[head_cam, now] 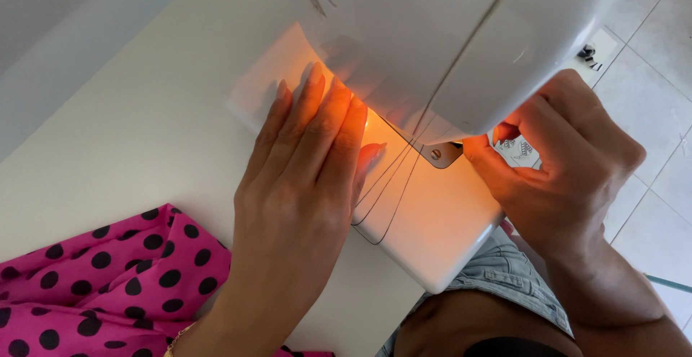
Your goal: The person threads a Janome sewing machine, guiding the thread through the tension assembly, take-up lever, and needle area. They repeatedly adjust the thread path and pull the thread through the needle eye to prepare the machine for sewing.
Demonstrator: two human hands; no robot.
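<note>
The sewing machine is smooth white plastic with rounded edges, and its flat base glows orange under its lamp. Thin dark threads hang from its head onto the base. The left hand lies flat on the base, fingers pressed together. The right hand, right of the machine, has its grip curled at the head's underside; I cannot tell what it pinches. Pink dotted cloth lies crumpled on the table, left of the machine.

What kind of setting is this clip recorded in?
Probably a home sewing corner: a white sewing machine with its lamp lit stands on a white table, pink polka-dot fabric lies beside it, and the floor is tiled.
</note>
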